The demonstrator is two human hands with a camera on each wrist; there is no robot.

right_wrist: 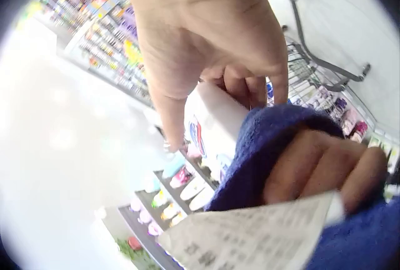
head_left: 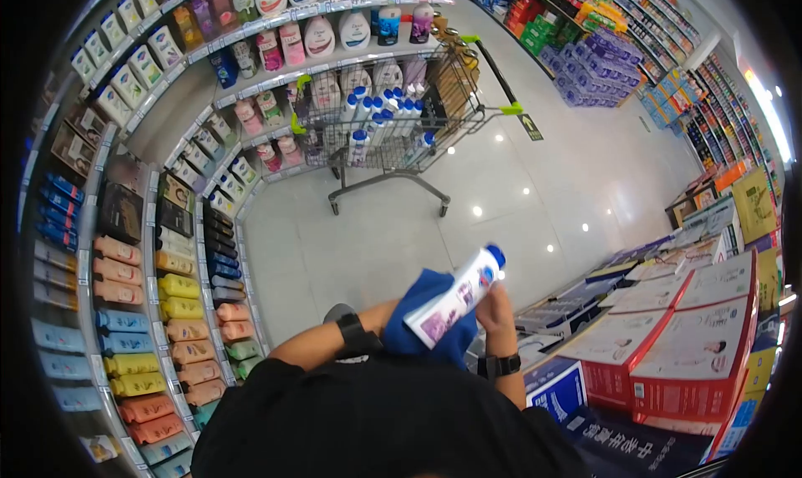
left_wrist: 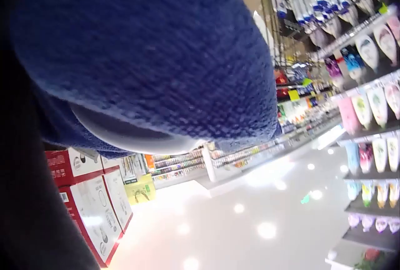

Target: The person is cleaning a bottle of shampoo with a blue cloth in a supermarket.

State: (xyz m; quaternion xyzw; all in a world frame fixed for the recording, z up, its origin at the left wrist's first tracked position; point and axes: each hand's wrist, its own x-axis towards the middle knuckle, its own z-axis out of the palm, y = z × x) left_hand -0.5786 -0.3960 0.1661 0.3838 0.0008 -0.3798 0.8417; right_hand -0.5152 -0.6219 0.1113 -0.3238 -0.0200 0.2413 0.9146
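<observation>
A white bottle with a blue cap and purple floral print (head_left: 455,301) is held tilted before the chest, cap end up and to the right. My right hand (head_left: 496,313) grips it near the cap; the right wrist view shows its thumb and fingers around the white side. A blue towel (head_left: 409,311) wraps under the bottle and hides most of my left hand. Curled left fingers (right_wrist: 325,167) show on the towel in the right wrist view, with a pale printed tag (right_wrist: 250,235) beside them. In the left wrist view the towel covers a white bottle edge (left_wrist: 134,134).
A shopping cart (head_left: 393,136) with several blue-capped white bottles stands ahead on the tiled floor (head_left: 393,244). Shelves of toiletry bottles (head_left: 175,311) curve along the left and front. Red-and-white boxes (head_left: 693,336) are stacked close on the right, purple packs (head_left: 597,69) farther off.
</observation>
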